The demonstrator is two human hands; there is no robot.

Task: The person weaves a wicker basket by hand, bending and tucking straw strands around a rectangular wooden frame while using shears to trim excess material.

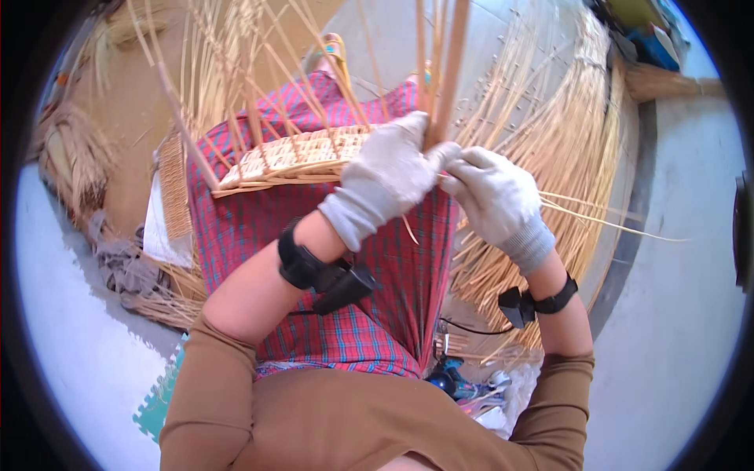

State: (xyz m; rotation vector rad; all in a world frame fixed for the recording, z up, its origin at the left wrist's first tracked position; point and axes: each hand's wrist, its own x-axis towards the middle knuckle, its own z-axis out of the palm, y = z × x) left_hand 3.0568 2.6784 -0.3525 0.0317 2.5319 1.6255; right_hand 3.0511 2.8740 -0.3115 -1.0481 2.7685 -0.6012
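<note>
A partly woven wicker piece (290,153) with upright stakes rests across my lap on red plaid cloth (259,228). My left hand (390,169), in a pale work glove, is closed on the right end of the woven piece beside thick upright rods (442,71). My gloved right hand (491,192) is just to its right, fingers pinched round thin reed strands (589,210) that trail off to the right. The fingertips of both hands are close together, partly hiding what they hold.
Long reed bundles (581,125) lie at my right, more reeds (75,153) at the left on brown floor covering (126,157). A dark and blue pile (644,35) is at the upper right, a green foam mat (157,396) lower left, and small clutter (463,388) by my right side.
</note>
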